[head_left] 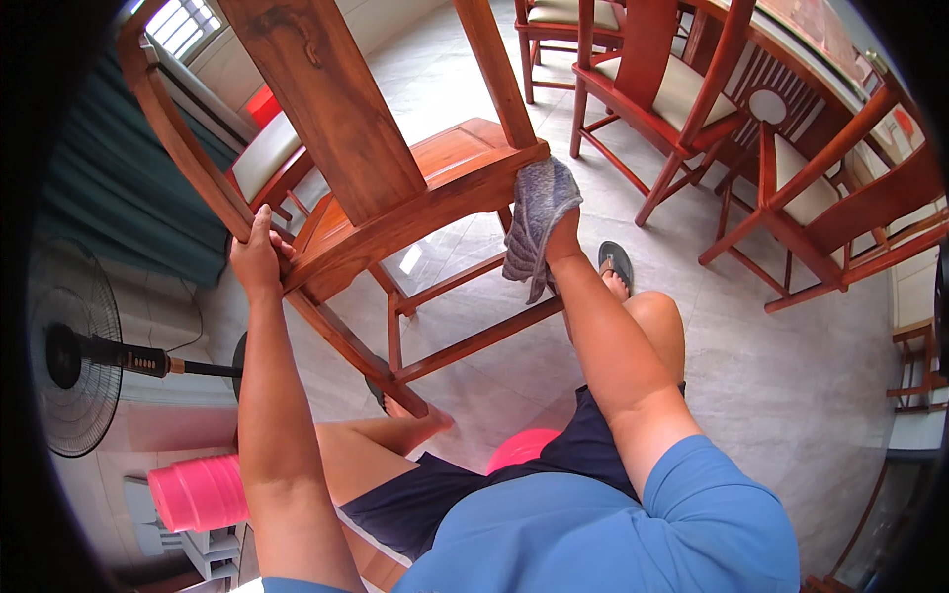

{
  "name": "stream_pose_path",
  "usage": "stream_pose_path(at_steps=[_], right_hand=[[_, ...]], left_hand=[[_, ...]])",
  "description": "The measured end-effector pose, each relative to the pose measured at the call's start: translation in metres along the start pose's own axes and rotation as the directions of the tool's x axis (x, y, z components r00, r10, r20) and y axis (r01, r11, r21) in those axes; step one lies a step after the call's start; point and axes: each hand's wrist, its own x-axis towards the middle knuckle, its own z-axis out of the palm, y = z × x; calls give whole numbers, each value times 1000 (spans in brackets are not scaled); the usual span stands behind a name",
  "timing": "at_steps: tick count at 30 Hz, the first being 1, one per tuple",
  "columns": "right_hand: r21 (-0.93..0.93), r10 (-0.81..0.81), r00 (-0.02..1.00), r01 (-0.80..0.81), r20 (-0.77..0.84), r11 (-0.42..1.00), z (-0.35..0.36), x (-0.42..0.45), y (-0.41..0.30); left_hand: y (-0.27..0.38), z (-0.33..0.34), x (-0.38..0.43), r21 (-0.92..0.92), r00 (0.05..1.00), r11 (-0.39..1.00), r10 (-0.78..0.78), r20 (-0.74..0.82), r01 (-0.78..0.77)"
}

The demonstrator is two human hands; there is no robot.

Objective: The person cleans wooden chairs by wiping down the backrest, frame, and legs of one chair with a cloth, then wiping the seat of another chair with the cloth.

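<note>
A polished wooden chair (356,244) stands tilted before me, its back towards me. My left hand (258,256) grips the chair at its left rear corner, where the back post meets the seat frame. Over my right hand (565,230) lies a grey cloth (545,211), pressed against the right rear corner of the seat. The cloth hides most of the fingers, and part of it hangs below the seat. A broad back splat (326,104) with dark grain rises between the two posts.
A standing fan (70,348) is at my left, near a dark green curtain (141,170). Pink stacked stools (196,491) sit at lower left. Red-brown chairs with pale seats (667,89) surround a table at upper right. My sandalled foot (615,270) rests on the tiled floor.
</note>
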Motion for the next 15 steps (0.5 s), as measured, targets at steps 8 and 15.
stream_pose_path(at_steps=[8, 15], right_hand=[[68, -67, 991, 60, 117, 996, -22, 6, -7], [-188, -91, 983, 121, 161, 975, -36, 0, 6]], left_hand=[[-1, -5, 1, -14, 1000, 1000, 26, -11, -26], [0, -6, -3, -20, 999, 999, 33, -13, -33]])
